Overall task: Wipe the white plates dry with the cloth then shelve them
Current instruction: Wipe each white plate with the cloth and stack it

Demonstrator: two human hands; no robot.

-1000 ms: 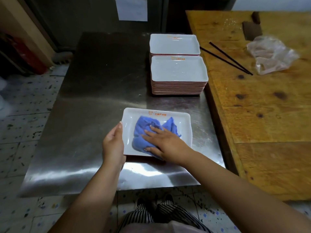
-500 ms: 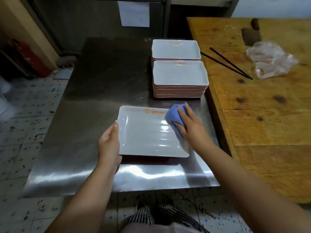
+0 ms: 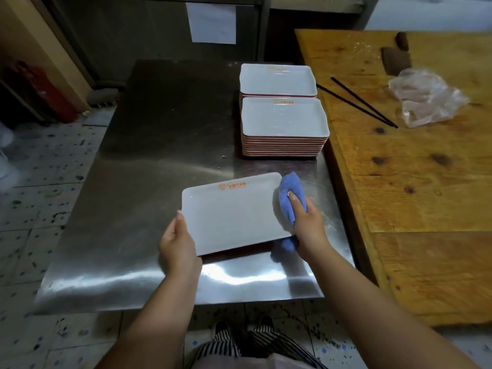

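A white rectangular plate point(image 3: 234, 211) is held tilted above the steel worktop point(image 3: 149, 161), its near edge raised clear of the surface. Its left short edge is gripped by the left hand point(image 3: 177, 245), thumb on top and fingers underneath, while the right short edge is clasped by the right hand point(image 3: 306, 225) through a bunched blue cloth point(image 3: 288, 195), which wraps round the rim and hangs below it. The plate is judged stiff, fairly light and smooth (probably slick while damp), so it is best taken by the two short rims, as it is now, with the cloth adding friction on one side. The cloth is soft and folds readily round an edge. Two stacks of plates point(image 3: 285, 121) stand further back on the worktop, touching or nearly so; these are judged heavy if lifted whole. No shelf can be made out.
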